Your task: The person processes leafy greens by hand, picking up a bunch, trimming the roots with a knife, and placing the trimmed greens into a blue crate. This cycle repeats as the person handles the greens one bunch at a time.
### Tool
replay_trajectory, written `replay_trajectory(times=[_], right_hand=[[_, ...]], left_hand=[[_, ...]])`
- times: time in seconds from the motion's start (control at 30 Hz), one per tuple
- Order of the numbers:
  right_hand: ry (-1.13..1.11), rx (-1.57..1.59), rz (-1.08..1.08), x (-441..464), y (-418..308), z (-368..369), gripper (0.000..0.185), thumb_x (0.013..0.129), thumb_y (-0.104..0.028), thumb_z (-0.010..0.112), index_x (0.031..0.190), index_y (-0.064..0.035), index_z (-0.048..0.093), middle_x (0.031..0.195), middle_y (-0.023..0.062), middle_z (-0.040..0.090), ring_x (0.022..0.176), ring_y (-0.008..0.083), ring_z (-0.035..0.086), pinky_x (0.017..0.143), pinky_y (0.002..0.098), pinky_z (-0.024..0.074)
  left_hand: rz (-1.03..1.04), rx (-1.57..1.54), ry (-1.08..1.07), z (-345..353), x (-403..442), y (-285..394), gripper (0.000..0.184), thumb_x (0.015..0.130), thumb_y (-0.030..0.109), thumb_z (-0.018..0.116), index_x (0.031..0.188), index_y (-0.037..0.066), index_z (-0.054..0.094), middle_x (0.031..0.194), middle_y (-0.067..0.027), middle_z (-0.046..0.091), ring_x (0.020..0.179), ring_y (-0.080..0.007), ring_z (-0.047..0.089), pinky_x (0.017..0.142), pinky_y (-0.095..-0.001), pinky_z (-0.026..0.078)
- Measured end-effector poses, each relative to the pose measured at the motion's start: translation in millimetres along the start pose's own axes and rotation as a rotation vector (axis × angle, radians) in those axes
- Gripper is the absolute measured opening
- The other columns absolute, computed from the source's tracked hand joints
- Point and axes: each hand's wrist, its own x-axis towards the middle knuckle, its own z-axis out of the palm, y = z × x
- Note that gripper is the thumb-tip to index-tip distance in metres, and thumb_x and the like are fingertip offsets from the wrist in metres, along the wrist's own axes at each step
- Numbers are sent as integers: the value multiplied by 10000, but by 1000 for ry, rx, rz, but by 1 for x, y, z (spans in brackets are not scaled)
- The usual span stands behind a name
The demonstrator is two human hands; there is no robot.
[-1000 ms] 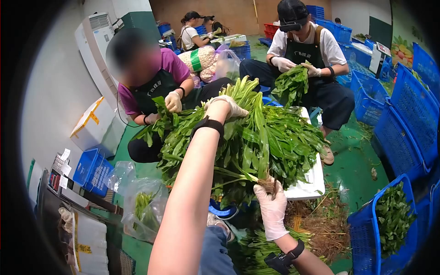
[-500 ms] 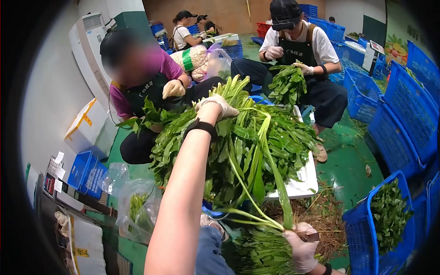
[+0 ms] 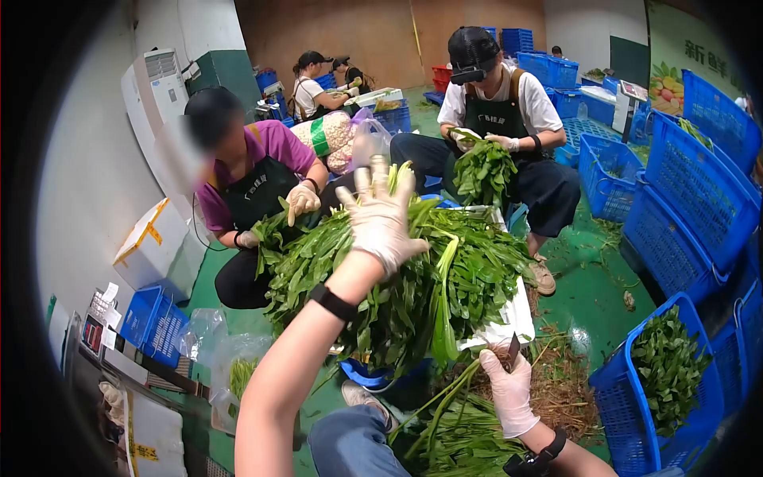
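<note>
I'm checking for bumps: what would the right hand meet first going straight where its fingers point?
Probably the white tray, ahead of the right hand; depth is unclear, so the hand might pass above or below.

Thin whitish gloves [image 3: 391, 248] are covering the left hand [image 3: 380, 224] and right hand [image 3: 511, 397], black bands [image 3: 334, 303] are circling both wrists, and blue jeans [image 3: 354, 445] and a pale shoe [image 3: 366, 397] are showing.

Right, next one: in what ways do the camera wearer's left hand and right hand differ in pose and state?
The left hand is open, fingers spread; the right hand is closed around brown roots.
The left hand shows against the leafy heap; the right hand appears lower in the picture.
Both wear pale gloves and have black wristbands.
</note>
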Motion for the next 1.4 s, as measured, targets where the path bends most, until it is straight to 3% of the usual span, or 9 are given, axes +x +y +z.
replay_trajectory(times=[0.13,0.43,0.5,0.63,0.77,0.87,1.13,1.27,1.4], right_hand=[[-37,22,42,-9,6,0,196,864,-73,705,1031,7,641,928,20,662,815,83,592,772,239,485],[69,-186,173,-52,-53,-44,332,808,0,662,1126,43,579,977,87,677,857,147,641,818,279,521],[-76,-257,151,-67,-58,-82,493,845,-20,626,1328,-72,537,837,-51,514,700,44,472,636,190,424],[72,-511,306,-87,-115,-101,371,808,-56,664,1178,-52,643,823,-65,511,675,56,448,624,198,387],[150,-478,362,-102,-113,-142,235,816,-60,662,1045,-11,684,884,6,646,759,80,565,691,212,442],[177,-428,193,-103,-107,-168,166,859,-19,622,1015,2,673,884,34,666,777,90,594,706,224,464],[239,-209,116,-106,-103,-192,180,813,-9,663,965,52,589,921,134,674,787,185,662,772,310,543],[246,-63,35,-101,-113,-165,155,831,-23,684,937,43,591,903,129,673,779,191,666,762,318,546],[215,-147,-59,-95,-98,-160,146,828,-24,711,933,21,621,889,86,681,800,142,656,759,272,528]], left_hand=[[248,-79,54,25,-17,39,457,713,503,719,920,95,733,1430,-218,420,1382,-385,283,1118,-618,82],[-27,-196,251,78,5,38,257,641,340,779,715,110,690,1267,-149,530,1303,-361,360,1093,-533,223],[-69,-168,253,83,25,28,467,623,364,814,985,118,651,1310,-169,483,1288,-359,375,1065,-517,272],[-32,6,106,141,30,21,642,778,341,698,1359,160,495,1511,-211,285,1422,-386,201,1143,-562,116],[108,171,151,188,35,30,450,867,316,562,1303,203,567,1520,-194,289,1432,-409,157,1150,-573,38],[103,-165,-74,110,24,34,437,760,317,707,1192,286,654,1551,-177,221,1435,-420,126,1133,-604,2],[244,-374,313,-55,-80,86,577,661,265,789,1216,285,633,1519,-181,289,1417,-461,143,1115,-617,65],[573,-1207,-276,-62,-175,162,492,884,301,643,1315,91,532,1239,-150,578,1197,-286,525,1053,-388,365],[285,-1942,-1111,1,-248,229,403,1000,283,502,1343,71,498,1056,-44,625,961,-140,575,888,-293,465]])
